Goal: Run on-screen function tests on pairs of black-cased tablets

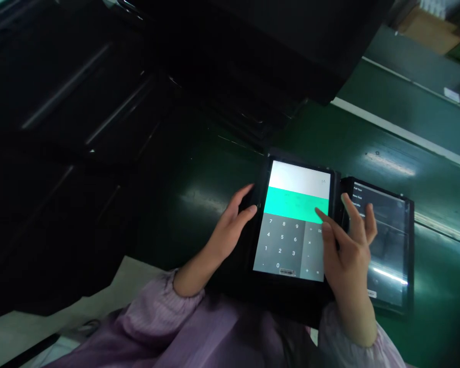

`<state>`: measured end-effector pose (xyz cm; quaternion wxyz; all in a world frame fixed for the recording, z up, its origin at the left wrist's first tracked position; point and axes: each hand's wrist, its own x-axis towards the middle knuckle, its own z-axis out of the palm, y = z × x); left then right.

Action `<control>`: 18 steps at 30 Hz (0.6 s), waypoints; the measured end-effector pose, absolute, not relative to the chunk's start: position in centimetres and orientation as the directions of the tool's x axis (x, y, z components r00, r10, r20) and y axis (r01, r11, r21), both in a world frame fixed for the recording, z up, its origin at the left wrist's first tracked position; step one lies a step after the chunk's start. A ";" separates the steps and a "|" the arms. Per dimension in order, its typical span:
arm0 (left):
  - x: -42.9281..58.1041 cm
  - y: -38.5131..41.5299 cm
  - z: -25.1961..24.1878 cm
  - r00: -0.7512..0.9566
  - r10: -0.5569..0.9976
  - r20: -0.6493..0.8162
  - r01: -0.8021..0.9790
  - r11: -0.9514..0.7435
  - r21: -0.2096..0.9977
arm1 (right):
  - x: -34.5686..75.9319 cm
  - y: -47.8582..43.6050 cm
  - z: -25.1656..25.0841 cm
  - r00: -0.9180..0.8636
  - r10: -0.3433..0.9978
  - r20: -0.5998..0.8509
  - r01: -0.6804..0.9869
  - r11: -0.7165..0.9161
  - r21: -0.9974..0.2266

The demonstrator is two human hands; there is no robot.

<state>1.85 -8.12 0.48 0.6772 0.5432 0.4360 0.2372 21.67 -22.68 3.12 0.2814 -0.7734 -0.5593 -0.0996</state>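
A tablet (281, 240) in a dark frame is in front of me, its screen lit with a calculator: white and green bands above, a number pad below. My left hand (230, 222) is at its left edge, thumb on the dark border and fingers curled there; part of the grip is lost in shadow. Over the right side of the screen is my right hand (347, 248), its index fingertip at the green band and its other fingers spread. Whether that fingertip touches the glass is hard to tell. Partly behind this hand lies a second tablet (391, 245), showing a dark screen with a short text list.
Both tablets are over a green work surface (440, 266). Large black objects (99, 102) fill the left and top, too dark to make out. A pale strip (391, 130) crosses the right side. Farther back is a brown cardboard box (425, 30).
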 end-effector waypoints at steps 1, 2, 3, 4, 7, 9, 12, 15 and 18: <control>1.8 -8.2 0.8 0.515 0.794 -0.323 0.179 0.270 0.946 | 21.8 -22.7 3.1 0.376 0.792 0.480 0.914 -0.233 -0.332; 1.8 -8.3 1.0 0.531 0.787 -0.314 0.200 0.244 0.949 | 21.8 -22.8 3.2 0.396 0.778 0.487 0.908 -0.250 -0.338; 1.9 -8.4 1.2 0.550 0.776 -0.309 0.216 0.225 0.950 | 21.8 -22.9 3.3 0.403 0.772 0.491 0.905 -0.258 -0.337; 1.9 -8.5 1.2 0.566 0.764 -0.310 0.229 0.215 0.949 | 21.6 -22.9 3.5 0.391 0.778 0.493 0.911 -0.248 -0.331; 2.3 -8.5 1.2 0.587 0.747 -0.312 0.250 0.199 0.948 | 20.3 -22.6 4.3 0.271 0.837 0.475 0.940 -0.125 -0.317; 2.4 -8.4 1.0 0.595 0.742 -0.309 0.254 0.191 0.948 | 19.3 -22.4 4.7 0.183 0.888 0.421 0.946 -0.043 -0.321; 2.5 -8.4 0.8 0.606 0.732 -0.310 0.267 0.180 0.947 | 18.7 -22.2 4.8 0.151 0.920 0.362 0.939 -0.019 -0.343; 2.5 -8.2 0.7 0.615 0.729 -0.299 0.256 0.174 0.951 | 19.8 -22.4 4.4 0.269 0.856 0.442 0.929 -0.110 -0.353; 2.6 -8.0 0.8 0.617 0.725 -0.305 0.190 0.238 0.952 | 21.3 -22.7 3.7 0.393 0.762 0.515 0.908 -0.232 -0.350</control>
